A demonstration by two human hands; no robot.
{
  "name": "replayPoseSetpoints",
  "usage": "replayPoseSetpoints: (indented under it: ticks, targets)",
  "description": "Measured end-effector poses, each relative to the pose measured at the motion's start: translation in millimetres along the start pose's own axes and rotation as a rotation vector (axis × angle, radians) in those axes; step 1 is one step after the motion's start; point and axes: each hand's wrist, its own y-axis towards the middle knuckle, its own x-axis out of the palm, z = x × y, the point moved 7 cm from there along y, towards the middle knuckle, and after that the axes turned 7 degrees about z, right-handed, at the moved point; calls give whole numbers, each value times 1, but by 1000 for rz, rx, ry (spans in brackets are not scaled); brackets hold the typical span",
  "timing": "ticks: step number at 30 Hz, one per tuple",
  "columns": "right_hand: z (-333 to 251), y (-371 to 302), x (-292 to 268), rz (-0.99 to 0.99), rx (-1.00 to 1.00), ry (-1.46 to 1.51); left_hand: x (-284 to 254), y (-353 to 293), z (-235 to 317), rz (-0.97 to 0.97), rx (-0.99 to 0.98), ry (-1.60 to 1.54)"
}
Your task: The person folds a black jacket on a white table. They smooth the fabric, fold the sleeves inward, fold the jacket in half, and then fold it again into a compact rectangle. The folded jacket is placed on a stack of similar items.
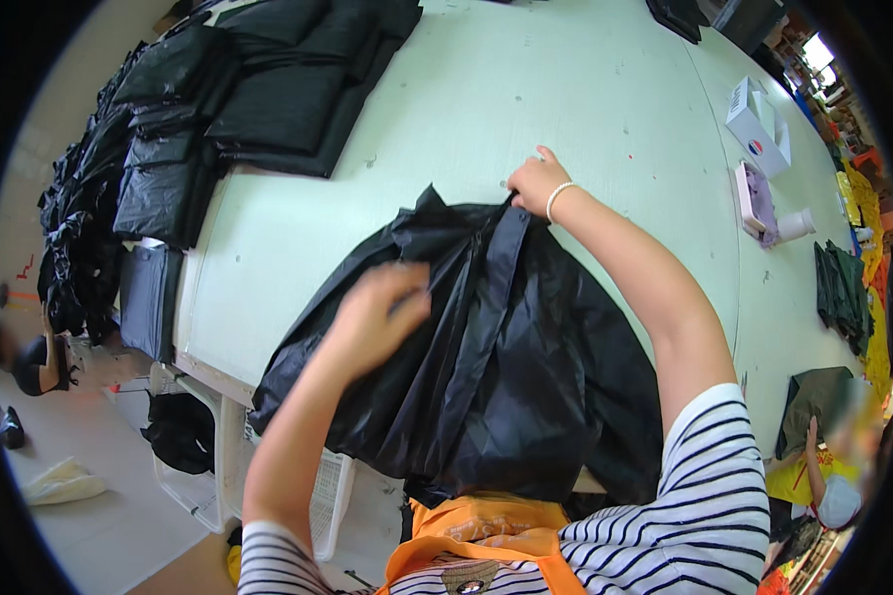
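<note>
A black raincoat-like garment (pixel 526 367) with a shiny surface and a long front strip lies spread over the near table edge, its lower part reaching my lap. My right hand (pixel 541 183) pinches the garment's far top edge at the end of that strip, where a small snap shows. Over the left half of the garment is my left hand (pixel 372 317), blurred by motion. Its thumb and fingers look apart, with nothing seen between them; whether it touches the cloth I cannot tell.
Stacks of folded black garments (pixel 278 114) cover the table's far left. To the right stand a white box (pixel 759 124), a pink tray (pixel 754 203) and a dark folded cloth (pixel 843 297). White crates (pixel 184 446) sit below the table's left edge. Other people are at both sides.
</note>
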Motion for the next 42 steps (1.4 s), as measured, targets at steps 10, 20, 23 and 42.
replayPoseSetpoints:
  ticks: [10,20,23,42]
  targets:
    - [0,-93,-35,254,-328,492,54,97,-56,-373,-252,707]
    - [-10,-67,-7,389,-16,176,77,102,-92,-645,-35,1075]
    - [7,-63,3,271,6,149,41,125,-87,-737,-180,563]
    - [4,-83,-18,491,622,959,-15,64,-73,-402,-53,400]
